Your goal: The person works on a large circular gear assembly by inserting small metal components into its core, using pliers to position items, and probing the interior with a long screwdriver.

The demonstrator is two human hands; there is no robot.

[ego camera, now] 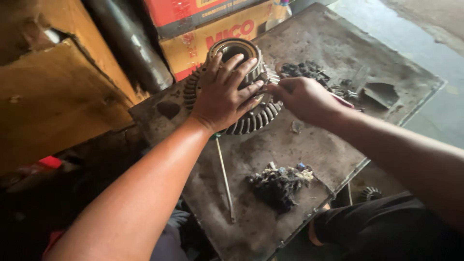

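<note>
boxes: two cartons [212,29] stacked behind the bench, red above, yellow with red lettering below
gear: large toothed ring gear [251,118] on the grimy metal plate [270,154]
left hand [223,92]: spread flat over the gear
right hand [304,99]: fingers pinched at the gear's rim; held item unclear
rag: dark wad [280,183] near the plate's front edge

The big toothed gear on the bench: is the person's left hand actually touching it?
Touching. The head view shows the left hand spread flat on top of the ring gear, fingers draped over its raised hub, no gap visible.
</note>
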